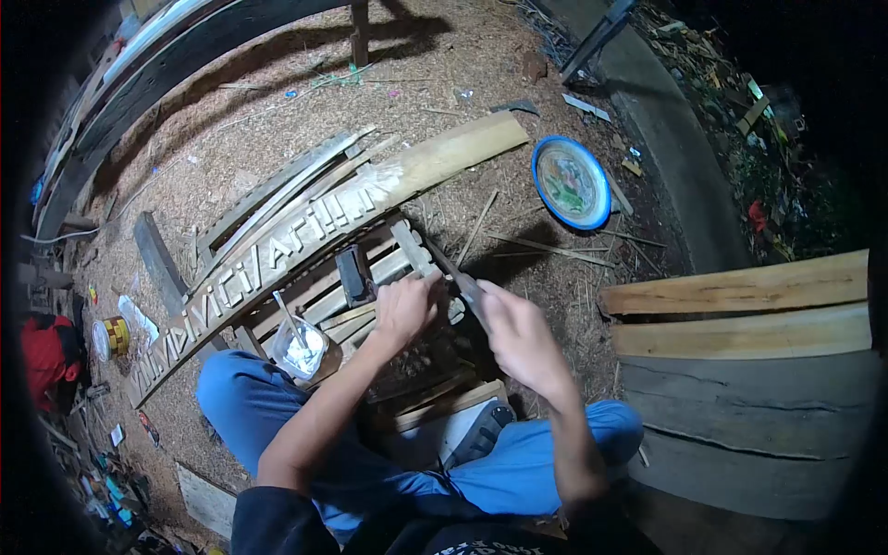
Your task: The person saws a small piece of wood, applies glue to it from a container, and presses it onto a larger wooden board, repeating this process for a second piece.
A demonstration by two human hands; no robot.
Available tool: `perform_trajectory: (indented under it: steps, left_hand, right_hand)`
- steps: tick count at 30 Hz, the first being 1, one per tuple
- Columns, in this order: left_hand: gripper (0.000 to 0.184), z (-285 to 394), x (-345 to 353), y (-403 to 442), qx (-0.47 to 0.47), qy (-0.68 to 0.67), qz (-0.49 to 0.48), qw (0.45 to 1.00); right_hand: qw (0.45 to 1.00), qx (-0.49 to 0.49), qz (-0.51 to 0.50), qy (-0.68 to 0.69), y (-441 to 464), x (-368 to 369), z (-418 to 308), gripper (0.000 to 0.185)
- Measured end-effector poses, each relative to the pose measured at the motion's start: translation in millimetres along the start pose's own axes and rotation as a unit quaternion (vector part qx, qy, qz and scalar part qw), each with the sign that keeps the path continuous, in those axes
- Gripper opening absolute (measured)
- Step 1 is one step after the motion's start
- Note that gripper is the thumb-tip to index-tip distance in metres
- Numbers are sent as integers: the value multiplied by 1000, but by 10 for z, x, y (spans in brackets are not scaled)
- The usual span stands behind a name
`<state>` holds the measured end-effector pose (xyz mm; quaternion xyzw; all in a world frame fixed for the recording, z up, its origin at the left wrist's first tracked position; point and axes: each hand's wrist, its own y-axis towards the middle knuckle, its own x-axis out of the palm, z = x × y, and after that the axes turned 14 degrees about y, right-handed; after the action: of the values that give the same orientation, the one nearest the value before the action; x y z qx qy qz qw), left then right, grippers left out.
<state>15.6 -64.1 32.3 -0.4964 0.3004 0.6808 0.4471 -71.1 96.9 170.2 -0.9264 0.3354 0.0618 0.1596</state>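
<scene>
My right hand [523, 338] is closed around the handle of a knife [471, 294], its broad blade pointing up and left. Close to that blade, my left hand [404, 310] is closed with its fingertips pressed together; what they pinch is too small and covered to name. Both hands are above a low slatted wooden stand [326, 305]. A dark rectangular block [354, 275] lies on the slats left of my left hand. Beside it, a clear plastic tub [305, 355] holds white paste and a stick. Beyond lies a long board [444, 166] bearing raised wooden letters [277, 254].
A blue-rimmed round tray [572, 182] lies on the shavings-covered ground. Wide planks [740, 338] are at the right. A wooden bench [199, 65] stands at the upper left, a yellow can [112, 338] at the left. My bent legs [527, 462] flank the work area.
</scene>
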Motion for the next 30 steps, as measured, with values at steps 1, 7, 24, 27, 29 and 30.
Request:
perform_trajectory:
  steps: [1,7,24,27,29,30]
  left_hand:
    - [33,-31,50,1,2,4,2,1000]
    - [40,-27,63,-11,-1,17,-39,999]
    - [25,-13,25,-5,11,7,24,1000]
    - [26,-45,85,-28,19,-8,63,998]
    - [29,-51,81,-12,8,0,37,999]
    - [31,-29,68,-11,9,10,8,1000]
  right_hand:
    - [999,13,-27,42,-67,-145,30,43]
    - [997,17,34,67,258,154,374,42]
    - [996,4,56,73,278,122,459,44]
    - [984,105,-35,137,-129,-85,-22,44]
    - [993,44,2,113,48,13,261,44]
    - [994,-16,49,93,121,99,445,45]
